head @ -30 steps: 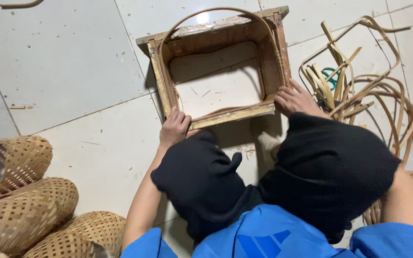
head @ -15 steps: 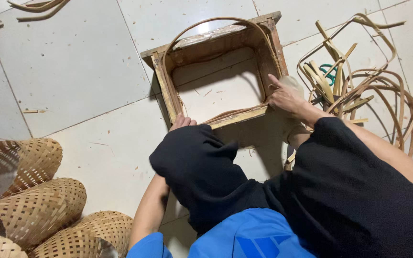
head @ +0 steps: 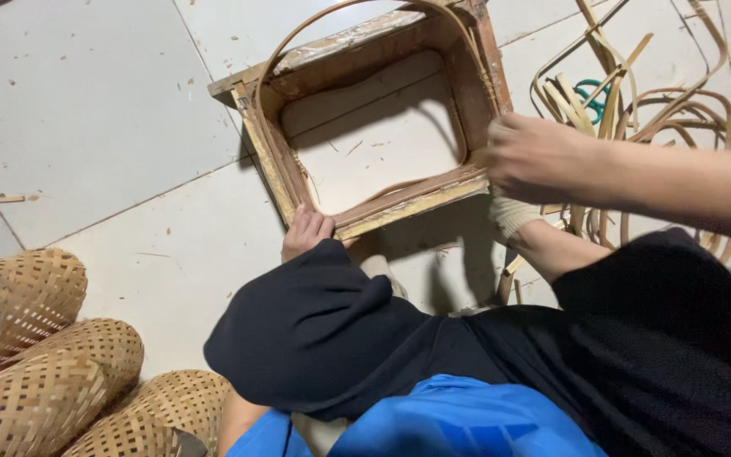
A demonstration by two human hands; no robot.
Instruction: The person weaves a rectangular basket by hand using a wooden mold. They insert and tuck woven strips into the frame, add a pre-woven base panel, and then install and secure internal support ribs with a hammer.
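One long strip of tan bamboo point(head: 357, 17) already lines the inside of the square, open-bottomed wooden frame point(head: 365, 110) that lies flat on the pale tiled floor point(head: 86, 118) just ahead of the knees; it hugs the left, near and right walls but arches free above the far edge, so by my reading the bending is well along while the seating of that far side is not yet done. The left hand point(head: 306, 233) rests at the frame's near-left corner, fingers curled onto the wood in a light hold. The right hand point(head: 530, 156) sits at the near-right corner, clenched — whether it pinches the strip's end or only presses the wood, I cannot tell. Beside the frame on the right lies a tangle of loose bamboo strips point(head: 636, 110) with green-handled scissors point(head: 590, 93) half buried in it, close enough to foul the right arm. Three woven bamboo baskets point(head: 44, 372) lie well apart at lower left — out of the way.
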